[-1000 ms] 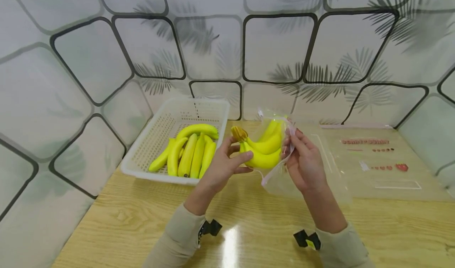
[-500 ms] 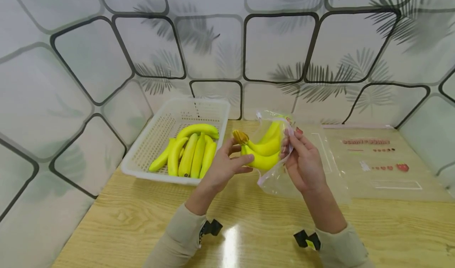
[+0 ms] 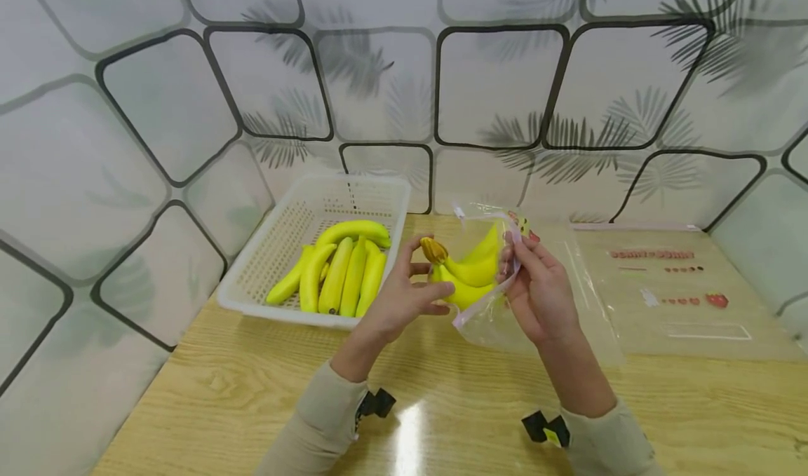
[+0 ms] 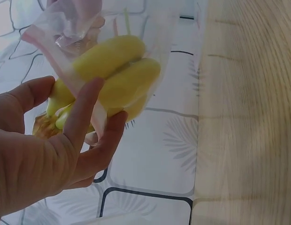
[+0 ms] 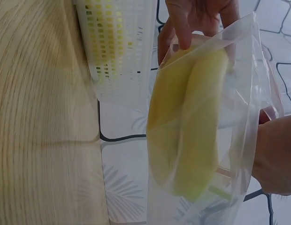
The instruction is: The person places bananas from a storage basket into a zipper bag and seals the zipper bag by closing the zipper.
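Observation:
My left hand (image 3: 404, 297) grips a bunch of yellow bananas (image 3: 470, 273) near its brown stem end, thumb on one side and fingers round the other. Most of the bunch lies inside a clear zip bag (image 3: 499, 322) with a pale pink zip edge; the stem sticks out of the mouth. My right hand (image 3: 543, 290) pinches the bag's rim at the right side of the opening. In the left wrist view the banana tips (image 4: 131, 79) show through the plastic. The right wrist view shows the bag's film draped over the fruit.
A white perforated basket (image 3: 252, 308) with several loose bananas (image 3: 341, 273) stands left of the hands, by the wall. To the right, flat clear bags (image 3: 694, 287) with pink and red print lie on the wooden table (image 3: 473, 420). A patterned wall covering rises behind.
The bananas have slid a little deeper into the bag, to the right and down. The bag's lower pink edge has moved left over the fruit, and the left hand has shifted slightly right.

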{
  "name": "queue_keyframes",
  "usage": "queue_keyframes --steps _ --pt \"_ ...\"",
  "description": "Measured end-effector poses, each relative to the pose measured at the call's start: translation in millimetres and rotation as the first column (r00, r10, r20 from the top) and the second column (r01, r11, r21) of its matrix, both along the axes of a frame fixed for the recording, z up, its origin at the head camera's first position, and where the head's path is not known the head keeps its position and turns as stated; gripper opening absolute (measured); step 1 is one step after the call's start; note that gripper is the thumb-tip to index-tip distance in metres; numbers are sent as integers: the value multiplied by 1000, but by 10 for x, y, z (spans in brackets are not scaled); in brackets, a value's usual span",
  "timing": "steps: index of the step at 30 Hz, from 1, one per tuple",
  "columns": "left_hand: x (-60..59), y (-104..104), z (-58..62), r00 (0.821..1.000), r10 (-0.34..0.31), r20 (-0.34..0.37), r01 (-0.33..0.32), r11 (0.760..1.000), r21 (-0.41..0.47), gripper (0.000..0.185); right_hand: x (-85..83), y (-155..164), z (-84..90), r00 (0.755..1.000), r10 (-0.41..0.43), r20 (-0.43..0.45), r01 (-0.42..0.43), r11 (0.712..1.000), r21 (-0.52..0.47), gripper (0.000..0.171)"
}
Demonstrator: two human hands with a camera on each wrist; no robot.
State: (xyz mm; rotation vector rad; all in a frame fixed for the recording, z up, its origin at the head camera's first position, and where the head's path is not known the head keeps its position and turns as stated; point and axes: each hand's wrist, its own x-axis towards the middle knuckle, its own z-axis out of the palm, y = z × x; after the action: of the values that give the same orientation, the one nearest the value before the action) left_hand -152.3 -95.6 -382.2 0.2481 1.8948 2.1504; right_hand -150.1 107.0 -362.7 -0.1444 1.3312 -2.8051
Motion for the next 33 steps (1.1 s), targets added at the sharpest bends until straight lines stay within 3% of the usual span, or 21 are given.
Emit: queue_keyframes --steps 16,26,33 --pt "-2 -30 -13 996 -28 -79 29 1000 7 28 4 46 -7 1000 6 9 -6 1000 0 19" --pt "-9 -35 -19 1000 15 -19 -14 999 32 21 -1 45 -20 1000 10 -11 -9 1000 16 20" --pt "-28 -31 -41 999 30 -23 -30 999 23 20 4 48 -22 1000 8 -15 -7 999 38 21"
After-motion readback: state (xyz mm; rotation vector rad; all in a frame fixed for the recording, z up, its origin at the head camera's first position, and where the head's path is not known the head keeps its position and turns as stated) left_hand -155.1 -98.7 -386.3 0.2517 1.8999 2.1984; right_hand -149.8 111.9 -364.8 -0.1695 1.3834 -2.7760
